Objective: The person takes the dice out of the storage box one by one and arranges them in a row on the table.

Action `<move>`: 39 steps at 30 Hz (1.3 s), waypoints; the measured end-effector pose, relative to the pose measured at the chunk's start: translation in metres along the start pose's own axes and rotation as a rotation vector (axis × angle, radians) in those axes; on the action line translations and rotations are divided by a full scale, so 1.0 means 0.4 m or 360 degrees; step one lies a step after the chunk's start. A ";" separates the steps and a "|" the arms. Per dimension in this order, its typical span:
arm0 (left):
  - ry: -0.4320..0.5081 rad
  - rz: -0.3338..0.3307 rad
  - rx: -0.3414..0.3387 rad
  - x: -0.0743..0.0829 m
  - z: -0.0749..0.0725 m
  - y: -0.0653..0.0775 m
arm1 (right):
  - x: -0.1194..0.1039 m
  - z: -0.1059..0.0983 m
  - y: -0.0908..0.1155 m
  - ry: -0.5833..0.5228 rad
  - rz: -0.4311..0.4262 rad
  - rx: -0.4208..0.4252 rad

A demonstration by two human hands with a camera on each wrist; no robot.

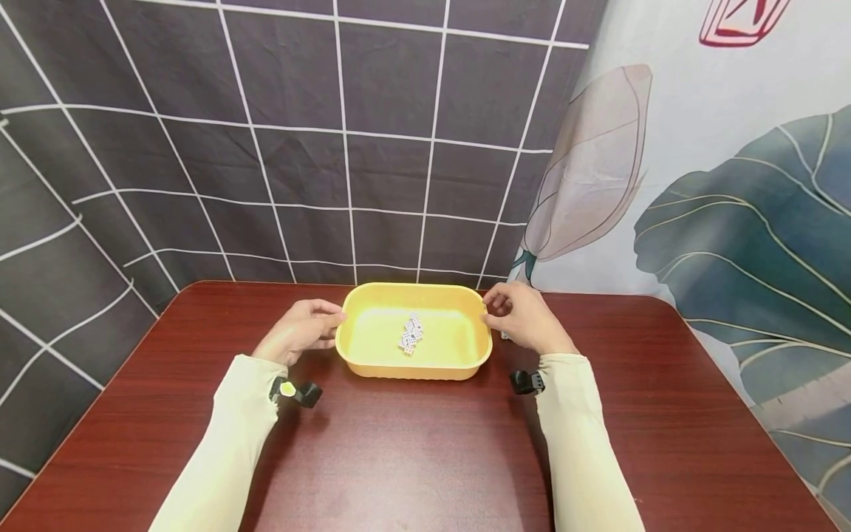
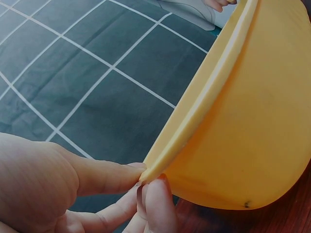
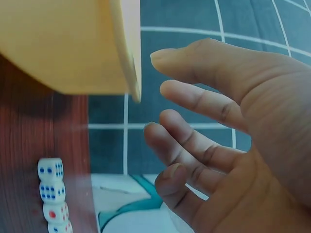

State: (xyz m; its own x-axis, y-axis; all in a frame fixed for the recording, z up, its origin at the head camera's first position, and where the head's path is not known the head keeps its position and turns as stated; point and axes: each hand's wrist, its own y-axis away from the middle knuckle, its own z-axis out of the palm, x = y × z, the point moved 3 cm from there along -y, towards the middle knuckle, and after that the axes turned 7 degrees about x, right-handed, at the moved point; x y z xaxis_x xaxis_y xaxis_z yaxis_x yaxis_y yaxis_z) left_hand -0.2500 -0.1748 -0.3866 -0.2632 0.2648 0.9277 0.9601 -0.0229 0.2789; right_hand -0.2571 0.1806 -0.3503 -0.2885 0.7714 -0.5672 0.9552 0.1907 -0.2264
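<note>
A yellow plastic basin stands on the table with several white dice lying in a small cluster inside it. At the basin's left end, my left hand pinches the rim between thumb and fingers; the left wrist view shows the thumb on top of the edge. By the right end is my right hand. In the right wrist view its fingers are spread and relaxed, with a gap between the thumb tip and the rim. Near that hand, several dice line up in a column outside the basin.
The dark red wooden table reaches back to a dark cloth with a white grid. At the right hangs a pale cloth with leaf and flower prints. Black straps with small devices sit on both wrists.
</note>
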 end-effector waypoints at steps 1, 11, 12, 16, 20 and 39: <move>0.0002 0.0000 0.0000 0.000 0.000 0.000 | -0.005 0.005 -0.001 -0.0007 -0.0016 0.0003; 0.0000 -0.0002 0.0004 -0.001 -0.002 0.001 | -0.060 0.053 -0.007 -0.0009 -0.0040 0.0031; -0.0002 0.0000 0.0004 -0.001 -0.002 0.001 | -0.066 0.058 -0.007 -0.0007 -0.0039 0.0026; -0.0002 -0.0005 0.0008 -0.001 -0.001 0.001 | -0.085 0.079 -0.009 0.0021 -0.0049 0.0011; -0.0006 -0.0020 0.0020 0.000 -0.001 0.001 | -0.098 0.093 -0.009 0.0030 -0.0034 0.0012; -0.0008 -0.0012 0.0011 0.000 0.000 -0.003 | -0.137 0.187 -0.013 0.0101 0.0078 -0.0146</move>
State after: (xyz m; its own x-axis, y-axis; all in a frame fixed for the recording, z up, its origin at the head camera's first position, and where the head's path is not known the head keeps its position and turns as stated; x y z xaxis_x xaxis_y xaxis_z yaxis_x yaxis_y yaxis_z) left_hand -0.2510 -0.1750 -0.3869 -0.2697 0.2695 0.9245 0.9588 -0.0142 0.2839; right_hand -0.2512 0.0918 -0.3772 -0.2394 0.8176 -0.5237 0.9709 0.2045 -0.1245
